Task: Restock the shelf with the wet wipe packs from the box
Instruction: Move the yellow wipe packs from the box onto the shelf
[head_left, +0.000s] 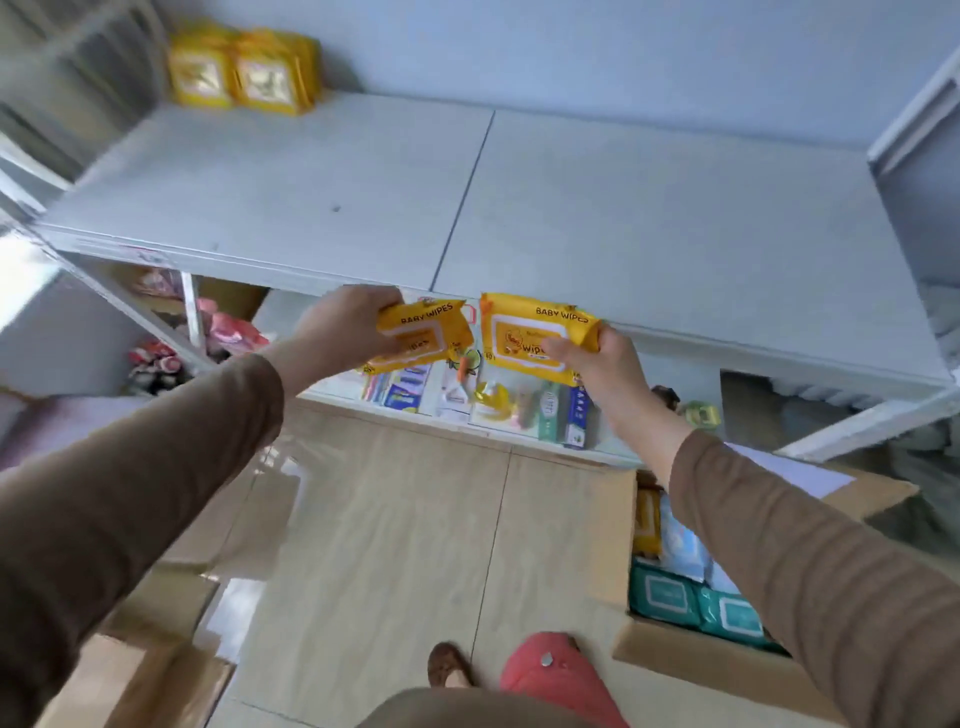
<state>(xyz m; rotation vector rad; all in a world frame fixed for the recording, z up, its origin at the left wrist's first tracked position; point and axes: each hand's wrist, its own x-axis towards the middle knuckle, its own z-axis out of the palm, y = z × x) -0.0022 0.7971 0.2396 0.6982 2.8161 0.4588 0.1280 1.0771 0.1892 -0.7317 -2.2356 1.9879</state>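
Observation:
My left hand (345, 325) grips a yellow baby wipes pack (426, 332) by its left end. My right hand (592, 358) grips a second yellow baby wipes pack (524, 335) by its right end. Both packs hang side by side just in front of the white shelf's (649, 218) front edge. Several yellow packs (244, 73) stand upright in the shelf's far left corner. The open cardboard box (618, 525) sits on the floor at lower right, holding teal packs (691, 603), pale blue ones and a yellow one, partly hidden by my right arm.
A lower shelf (467, 400) below holds small boxed goods and bottles. Pink items (228, 332) lie under the shelf at left. Closed cardboard boxes (145, 675) stand at lower left. Tiled floor (395, 545) runs between the boxes; my foot shows at the bottom.

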